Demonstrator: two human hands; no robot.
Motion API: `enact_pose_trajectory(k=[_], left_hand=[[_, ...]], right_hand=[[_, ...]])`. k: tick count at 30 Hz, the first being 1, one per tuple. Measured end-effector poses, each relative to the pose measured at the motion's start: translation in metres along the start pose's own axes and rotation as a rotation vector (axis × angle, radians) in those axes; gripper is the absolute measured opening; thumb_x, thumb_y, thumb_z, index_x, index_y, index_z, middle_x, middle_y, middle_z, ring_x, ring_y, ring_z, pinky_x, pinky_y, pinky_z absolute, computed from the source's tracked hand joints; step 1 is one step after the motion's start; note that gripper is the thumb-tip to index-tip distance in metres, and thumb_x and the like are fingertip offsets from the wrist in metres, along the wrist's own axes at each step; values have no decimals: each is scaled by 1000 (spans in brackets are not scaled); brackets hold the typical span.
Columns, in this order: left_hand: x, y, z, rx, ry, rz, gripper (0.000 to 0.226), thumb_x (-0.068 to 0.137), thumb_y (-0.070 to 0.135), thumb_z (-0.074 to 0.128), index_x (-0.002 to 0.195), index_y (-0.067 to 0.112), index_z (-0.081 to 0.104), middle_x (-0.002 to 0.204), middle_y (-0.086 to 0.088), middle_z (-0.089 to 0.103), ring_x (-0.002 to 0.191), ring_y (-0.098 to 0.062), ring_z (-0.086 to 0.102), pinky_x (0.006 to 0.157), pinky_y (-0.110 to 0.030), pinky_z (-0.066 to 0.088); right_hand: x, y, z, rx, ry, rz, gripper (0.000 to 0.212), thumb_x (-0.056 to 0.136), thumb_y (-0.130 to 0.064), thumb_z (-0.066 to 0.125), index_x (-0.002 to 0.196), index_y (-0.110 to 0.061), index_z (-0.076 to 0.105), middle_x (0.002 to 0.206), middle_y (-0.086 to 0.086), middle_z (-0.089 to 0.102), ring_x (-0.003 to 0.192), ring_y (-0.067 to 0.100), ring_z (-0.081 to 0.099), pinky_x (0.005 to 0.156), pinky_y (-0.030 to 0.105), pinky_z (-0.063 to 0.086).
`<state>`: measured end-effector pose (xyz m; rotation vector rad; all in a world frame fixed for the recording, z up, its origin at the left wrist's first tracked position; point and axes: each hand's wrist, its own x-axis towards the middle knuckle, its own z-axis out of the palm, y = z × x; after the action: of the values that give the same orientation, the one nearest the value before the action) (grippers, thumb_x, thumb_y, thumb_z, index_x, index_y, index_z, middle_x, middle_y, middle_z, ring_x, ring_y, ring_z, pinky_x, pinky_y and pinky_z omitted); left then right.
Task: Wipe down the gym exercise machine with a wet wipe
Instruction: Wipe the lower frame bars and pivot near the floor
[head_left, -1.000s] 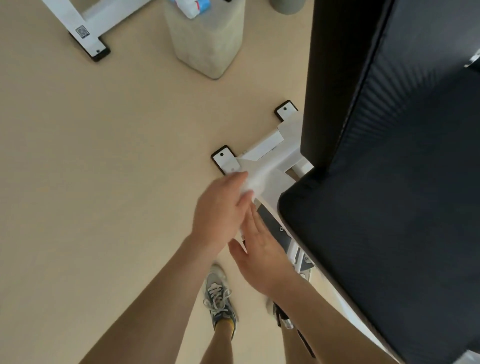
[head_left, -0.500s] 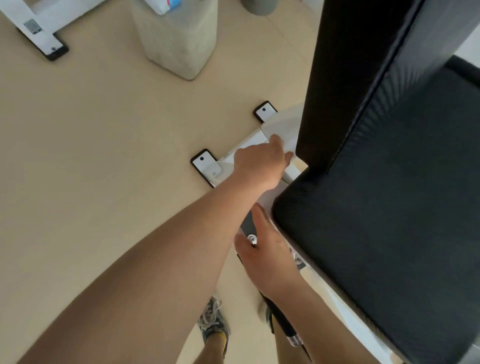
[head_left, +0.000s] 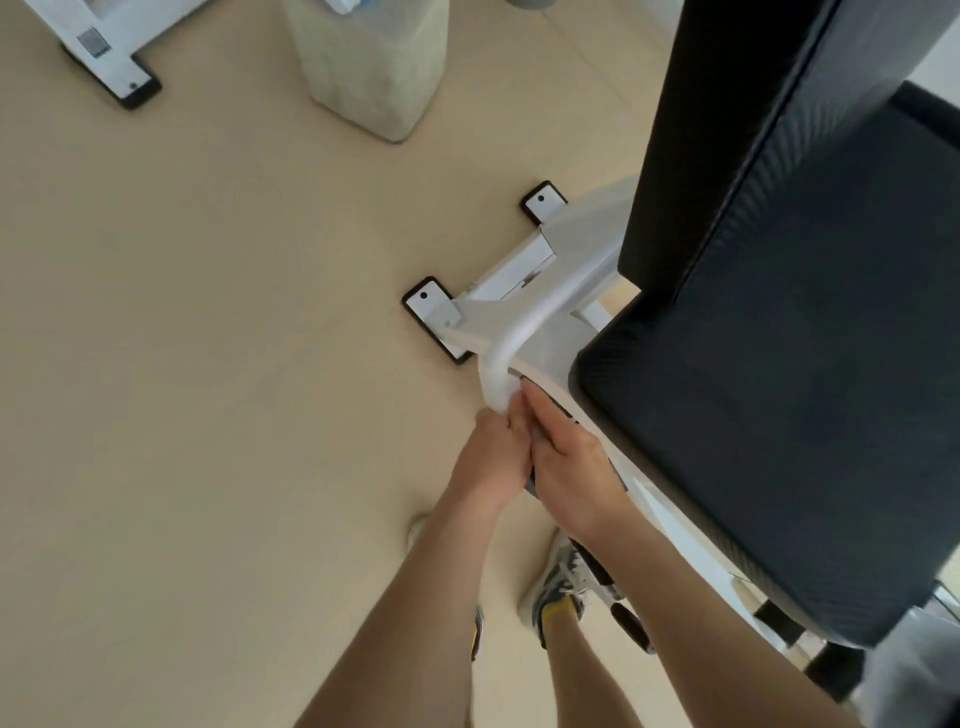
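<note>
The gym machine has a black padded seat (head_left: 769, 467), a black back pad (head_left: 727, 156) and a white frame (head_left: 524, 275) with a curved white tube (head_left: 540, 322). At the tube's lower end, my left hand (head_left: 485, 460) grips a white wet wipe (head_left: 500, 392) and holds it against the tube. Close beside it on the right, my right hand (head_left: 571, 467) lies on the frame by the seat's edge. Its fingers are straight and point toward the wipe. Most of the wipe is hidden inside my left fist.
Two white foot plates (head_left: 431, 306) with black rims sit flat on the beige floor (head_left: 208, 364). A pale block (head_left: 374, 67) and another white machine base (head_left: 104, 47) stand farther away. My shoes (head_left: 558, 587) are below the hands, next to a dark bar (head_left: 618, 603).
My left hand has drawn back from its far reach along the frame to the tube's lower end, with the wipe still in it. My right hand stays on the frame beside it.
</note>
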<state>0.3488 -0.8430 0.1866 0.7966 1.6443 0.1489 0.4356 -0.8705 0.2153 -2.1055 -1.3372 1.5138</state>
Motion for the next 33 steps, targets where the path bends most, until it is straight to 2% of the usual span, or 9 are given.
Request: enact_pose_trajectory(k=[5,11,15,17,20,22,24,28,33], left_hand=[[-27,-12,16,-138,-11,-9,56,102,52,19,115,8,50,104,-6,62,92,-22,57,79,-31,41],[-69,-45,55,8,-102,8,45,104,44,23,108,8,50,95,-5,61,98,-27,61,68,-26,36],[-87,-52,63,-129,-142,-74,48,101,44,34,137,14,44,131,-3,55,123,-23,52,92,-29,40],[-90,-52,58,-238,69,-87,57,94,53,42,138,17,42,136,0,52,127,-23,48,98,-34,39],[-90,-44,47,-379,372,83,31,96,41,48,123,27,52,114,9,62,106,-5,57,85,-21,45],[-80,-30,46,-404,326,122,20,99,33,45,115,27,56,95,12,63,82,9,57,62,-5,39],[-67,-19,48,-464,277,99,23,101,29,41,111,19,60,87,7,63,72,4,58,52,-5,38],[-70,-30,64,-203,338,19,38,105,32,30,87,12,57,72,6,54,66,-7,51,55,-23,34],[-115,-58,106,-24,363,5,40,104,35,30,74,18,49,71,4,55,70,-17,52,61,-26,28]], right_hand=[[-32,6,-14,-217,-121,-51,53,103,-13,31,152,-33,27,124,-6,56,107,11,57,89,19,40],[-68,30,-32,-368,-90,-77,41,102,-19,37,141,-32,45,95,-12,58,80,7,57,75,27,48],[-58,34,-38,-305,5,-34,32,100,-35,46,129,-31,56,109,-7,69,94,12,66,84,37,55],[-40,31,-34,-272,-19,-29,31,100,-36,47,126,-25,58,110,-5,67,99,13,63,89,37,54],[-22,24,-21,-245,-35,-102,22,100,-30,47,98,-14,62,80,2,66,74,20,63,73,42,54],[-16,26,-16,-179,-13,-137,23,100,-24,47,90,-10,62,72,6,63,66,22,60,64,36,52],[-14,30,-18,-112,-18,-136,23,100,-21,47,90,-8,63,71,8,63,62,18,57,54,26,44],[-33,46,-32,-127,-27,-92,24,102,-20,46,104,-14,69,75,1,66,63,2,57,56,12,42],[-83,69,-36,-408,101,-104,30,101,-30,49,125,-23,65,87,7,72,75,23,66,69,29,51]])
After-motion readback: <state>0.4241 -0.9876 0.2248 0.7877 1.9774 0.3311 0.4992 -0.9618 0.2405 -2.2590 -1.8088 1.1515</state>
